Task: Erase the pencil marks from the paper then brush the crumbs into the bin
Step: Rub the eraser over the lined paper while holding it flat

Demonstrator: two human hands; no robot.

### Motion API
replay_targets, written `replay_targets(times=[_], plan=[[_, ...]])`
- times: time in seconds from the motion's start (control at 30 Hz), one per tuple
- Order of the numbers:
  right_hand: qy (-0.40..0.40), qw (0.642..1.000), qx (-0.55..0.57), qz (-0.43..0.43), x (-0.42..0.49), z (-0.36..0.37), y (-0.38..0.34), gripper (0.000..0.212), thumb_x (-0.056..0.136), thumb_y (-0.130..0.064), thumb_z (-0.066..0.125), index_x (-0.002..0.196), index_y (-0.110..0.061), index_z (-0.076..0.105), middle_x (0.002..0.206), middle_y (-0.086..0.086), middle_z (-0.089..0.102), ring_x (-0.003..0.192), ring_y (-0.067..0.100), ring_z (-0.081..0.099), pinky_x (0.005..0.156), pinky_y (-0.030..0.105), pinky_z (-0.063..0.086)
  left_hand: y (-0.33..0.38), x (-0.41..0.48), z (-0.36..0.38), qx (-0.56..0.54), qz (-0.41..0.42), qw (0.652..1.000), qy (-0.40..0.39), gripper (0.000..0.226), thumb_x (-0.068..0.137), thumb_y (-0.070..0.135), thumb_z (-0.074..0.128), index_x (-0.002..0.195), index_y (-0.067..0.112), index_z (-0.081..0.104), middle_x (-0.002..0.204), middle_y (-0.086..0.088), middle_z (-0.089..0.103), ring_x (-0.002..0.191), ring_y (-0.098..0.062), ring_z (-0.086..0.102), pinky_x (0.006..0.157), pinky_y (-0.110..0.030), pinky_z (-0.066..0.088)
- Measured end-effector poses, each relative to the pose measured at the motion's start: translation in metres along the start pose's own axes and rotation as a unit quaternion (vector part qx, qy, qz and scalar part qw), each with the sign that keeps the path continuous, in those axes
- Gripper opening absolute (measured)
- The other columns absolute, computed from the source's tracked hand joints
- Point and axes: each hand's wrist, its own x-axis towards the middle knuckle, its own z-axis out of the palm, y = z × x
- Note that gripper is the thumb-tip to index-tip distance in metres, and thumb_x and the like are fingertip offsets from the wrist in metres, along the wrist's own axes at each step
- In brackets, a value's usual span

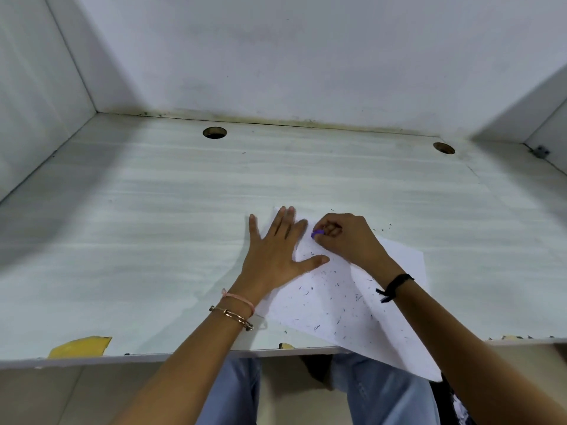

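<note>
- Left hand [277, 253] lies flat, fingers spread, pressing the paper [343, 299] onto the surface [153, 225]
- Right hand [346, 239] pinches a purple eraser [317, 234] against the paper
- Dark crumbs [322, 289] litter the sheet, whose near corner overhangs the edge

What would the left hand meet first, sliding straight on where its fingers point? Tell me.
The way looks free: beyond the left hand lies only desktop until the back wall, though depth is hard to judge.
</note>
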Motion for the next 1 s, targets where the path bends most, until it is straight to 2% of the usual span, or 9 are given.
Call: replay_targets(times=[0.1,0.2,0.3,0.47,0.57,0.67,0.73,0.83,1.0], plan=[[-0.059,0.996,-0.050,-0.036,-0.006,0.005,-0.009,0.002,0.079,-0.011,0.068,0.079,-0.011,0.070,0.073,0.002,0.068,0.065,0.011,0.062,0.063,0.025,0.050,0.000,0.001,0.003,0.033,0.006,0.999,-0.001,0.107,0.066,0.092,-0.001,0.155,0.031,0.004,0.163,0.000,-0.006,0.149,-0.013,-0.012,0.112,-0.066,-0.009],[-0.040,0.989,-0.129,-0.058,0.008,-0.001,-0.008,0.007,0.080,-0.009,0.064,0.083,-0.007,0.070,0.077,0.007,0.067,0.072,0.021,0.061,0.068,0.033,0.049,0.000,0.000,0.004,0.026,0.001,0.999,-0.021,0.101,0.071,0.091,0.008,0.155,0.034,0.001,0.163,0.001,-0.010,0.149,-0.013,-0.014,0.111,-0.065,-0.013],[-0.003,0.990,-0.140,-0.017,0.029,-0.014,-0.006,0.009,0.081,-0.006,0.063,0.083,-0.004,0.071,0.078,0.011,0.068,0.072,0.024,0.061,0.066,0.032,0.050,0.000,0.000,0.003,0.019,-0.002,1.000,-0.021,0.097,0.076,0.089,0.018,0.154,0.035,0.001,0.163,0.003,-0.011,0.148,-0.013,-0.015,0.111,-0.064,-0.015],[-0.095,0.984,-0.142,-0.052,0.006,-0.001,-0.023,0.006,0.077,-0.007,0.065,0.078,-0.008,0.071,0.071,0.003,0.066,0.064,0.017,0.060,0.060,0.028,0.048,-0.001,0.001,0.005,0.023,0.004,1.000,-0.002,0.098,0.076,0.089,0.018,0.155,0.032,0.003,0.163,0.000,-0.006,0.149,-0.015,-0.012,0.111,-0.066,-0.012],[-0.049,0.990,-0.134,-0.017,0.018,-0.012,-0.010,0.008,0.078,-0.004,0.064,0.081,-0.005,0.072,0.072,0.002,0.063,0.064,0.016,0.057,0.057,0.023,0.043,-0.001,0.001,0.005,0.013,0.001,1.000,-0.011,0.098,0.076,0.089,0.018,0.155,0.034,0.003,0.163,0.001,-0.008,0.149,-0.014,-0.014,0.110,-0.065,-0.015],[-0.021,0.989,-0.149,0.013,0.039,-0.024,-0.004,0.008,0.079,-0.003,0.064,0.082,-0.002,0.071,0.075,0.006,0.064,0.071,0.024,0.062,0.060,0.026,0.045,0.000,0.000,0.003,0.012,-0.003,1.000,-0.014,0.098,0.076,0.089,0.018,0.155,0.034,0.003,0.163,0.002,-0.009,0.148,-0.013,-0.015,0.110,-0.065,-0.015],[-0.054,0.987,-0.149,-0.019,0.032,-0.017,-0.014,0.006,0.077,-0.005,0.065,0.078,-0.005,0.071,0.071,0.003,0.064,0.069,0.022,0.063,0.062,0.028,0.048,0.000,0.001,0.004,0.017,0.000,1.000,-0.012,0.098,0.077,0.089,0.017,0.155,0.033,0.003,0.163,0.001,-0.008,0.149,-0.014,-0.014,0.110,-0.066,-0.014],[-0.113,0.981,-0.145,-0.067,0.011,-0.001,-0.023,0.008,0.077,-0.005,0.064,0.072,-0.011,0.068,0.062,-0.003,0.060,0.056,0.012,0.053,0.054,0.022,0.041,0.000,0.001,0.005,0.020,0.001,1.000,-0.002,0.097,0.077,0.089,0.019,0.155,0.033,0.003,0.163,-0.001,-0.006,0.149,-0.015,-0.013,0.110,-0.066,-0.013],[-0.023,0.989,-0.146,0.008,0.047,-0.028,0.000,0.007,0.079,-0.005,0.065,0.080,-0.002,0.071,0.069,0.000,0.060,0.065,0.017,0.056,0.049,0.011,0.036,0.000,0.001,0.002,0.012,-0.004,1.000,-0.019,0.098,0.077,0.089,0.020,0.155,0.032,0.002,0.163,0.002,-0.009,0.148,-0.012,-0.016,0.110,-0.066,-0.015]])
